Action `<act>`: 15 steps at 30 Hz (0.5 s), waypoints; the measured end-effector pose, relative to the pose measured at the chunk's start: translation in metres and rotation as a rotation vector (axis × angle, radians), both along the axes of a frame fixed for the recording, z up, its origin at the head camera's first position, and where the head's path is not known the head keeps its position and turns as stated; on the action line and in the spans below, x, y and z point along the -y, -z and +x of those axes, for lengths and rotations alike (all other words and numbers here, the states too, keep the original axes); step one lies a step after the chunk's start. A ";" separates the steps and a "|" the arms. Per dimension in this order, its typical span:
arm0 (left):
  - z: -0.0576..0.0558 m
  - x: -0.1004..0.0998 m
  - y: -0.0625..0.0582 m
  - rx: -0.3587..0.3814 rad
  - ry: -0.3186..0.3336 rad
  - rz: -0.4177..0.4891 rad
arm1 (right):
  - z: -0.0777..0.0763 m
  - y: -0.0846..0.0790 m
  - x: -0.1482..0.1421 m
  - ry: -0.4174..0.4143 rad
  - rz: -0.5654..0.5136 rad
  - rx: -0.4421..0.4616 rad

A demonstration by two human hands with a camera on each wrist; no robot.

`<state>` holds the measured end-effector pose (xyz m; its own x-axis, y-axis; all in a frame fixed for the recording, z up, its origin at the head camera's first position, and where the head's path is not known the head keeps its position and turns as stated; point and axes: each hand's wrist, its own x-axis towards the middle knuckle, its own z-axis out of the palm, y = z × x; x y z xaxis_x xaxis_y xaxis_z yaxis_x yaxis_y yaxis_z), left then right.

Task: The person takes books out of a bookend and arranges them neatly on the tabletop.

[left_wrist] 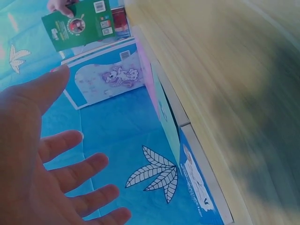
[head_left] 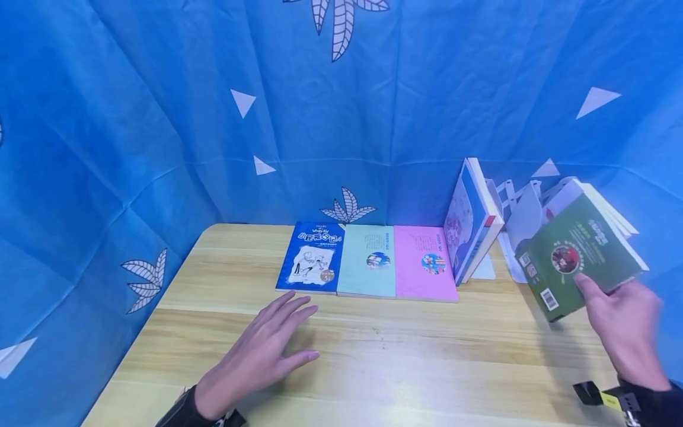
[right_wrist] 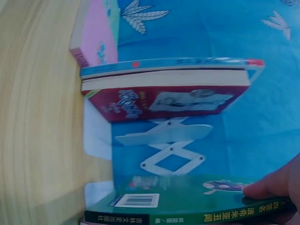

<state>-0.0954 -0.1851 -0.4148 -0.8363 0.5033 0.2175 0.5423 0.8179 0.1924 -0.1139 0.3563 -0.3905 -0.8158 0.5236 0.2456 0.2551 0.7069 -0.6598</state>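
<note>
My right hand [head_left: 624,320] grips a green book [head_left: 587,255] by its near edge, thumb on the cover, tilted in front of the right end of a white expandable bookend rack [right_wrist: 173,150]. In the right wrist view the book's spine faces the camera. Upright at the rack's left part stand a blue-and-white book [head_left: 469,219] and a red book [right_wrist: 164,101]. My left hand [head_left: 261,350] hovers over the table with fingers spread, holding nothing. Nearest to it lies a blue book [head_left: 312,258], with a mint book [head_left: 367,261] and a pink book [head_left: 425,264] beside it.
Behind the wooden table [head_left: 373,356] hangs a blue cloth [head_left: 331,118] with leaf and triangle prints, which also covers both sides. More books [head_left: 608,204] stand behind the green one at the right, mostly hidden.
</note>
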 end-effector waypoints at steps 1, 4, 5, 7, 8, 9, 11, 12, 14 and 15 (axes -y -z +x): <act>0.000 0.000 0.000 -0.001 0.002 0.003 | 0.003 -0.001 0.001 0.004 0.007 0.006; 0.000 -0.001 0.000 -0.009 0.002 0.003 | 0.011 -0.006 0.004 0.006 0.033 0.032; 0.000 -0.001 0.000 -0.011 0.001 0.006 | 0.013 -0.008 0.005 0.000 0.041 0.029; 0.001 0.000 0.000 -0.013 0.002 0.011 | 0.017 -0.010 0.008 -0.015 0.059 0.027; 0.001 0.000 0.000 -0.013 0.001 0.012 | 0.020 -0.012 0.009 -0.024 0.067 0.028; 0.001 0.000 0.000 -0.015 0.003 0.015 | 0.022 -0.013 0.010 -0.033 0.075 0.028; 0.002 0.000 0.000 -0.013 0.006 0.021 | 0.028 -0.016 0.012 -0.061 0.082 0.023; 0.002 0.000 0.000 -0.012 0.005 0.022 | 0.031 -0.018 0.013 -0.075 0.099 0.026; 0.003 -0.001 -0.001 -0.008 0.002 0.027 | 0.037 -0.021 0.014 -0.099 0.097 0.034; 0.003 -0.001 -0.001 -0.004 0.000 0.033 | 0.038 -0.023 0.015 -0.111 0.092 0.046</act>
